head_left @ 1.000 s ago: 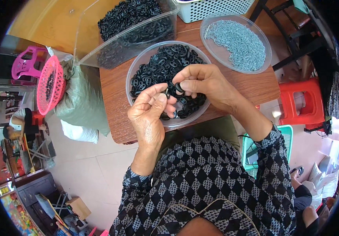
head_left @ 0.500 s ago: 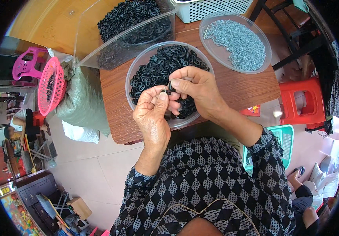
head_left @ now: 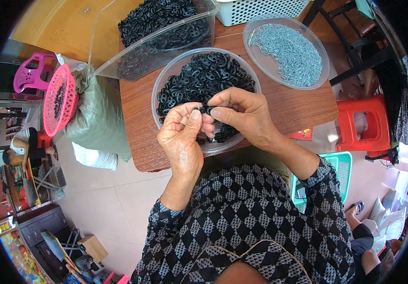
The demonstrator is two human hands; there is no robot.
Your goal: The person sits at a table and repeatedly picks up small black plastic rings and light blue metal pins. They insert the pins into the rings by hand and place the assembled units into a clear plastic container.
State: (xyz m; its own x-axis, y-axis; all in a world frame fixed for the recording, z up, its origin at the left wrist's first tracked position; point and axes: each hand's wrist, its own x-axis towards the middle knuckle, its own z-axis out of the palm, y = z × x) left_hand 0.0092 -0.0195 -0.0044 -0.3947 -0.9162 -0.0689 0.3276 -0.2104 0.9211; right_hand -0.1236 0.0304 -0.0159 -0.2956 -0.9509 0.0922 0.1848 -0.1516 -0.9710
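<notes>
My left hand and my right hand meet above the near side of a round clear tub. The tub is heaped with small black oval pieces that have holes through them. One such black piece is pinched between my right thumb and forefinger. My left thumb and fingertips are closed on a small dark part that touches it; its shape is mostly hidden by the fingers. A round clear lid holding a pile of small silvery screws lies to the right of the tub.
Behind the tub, a clear bin holds more black pieces, beside a white perforated basket. The wooden table ends just left of the tub. A pink basket and green sack stand left; a red stool stands right.
My right hand has come down slightly, bringing its black piece level with my left fingertips. My left hand has hardly moved. The whole view has shifted a little.
</notes>
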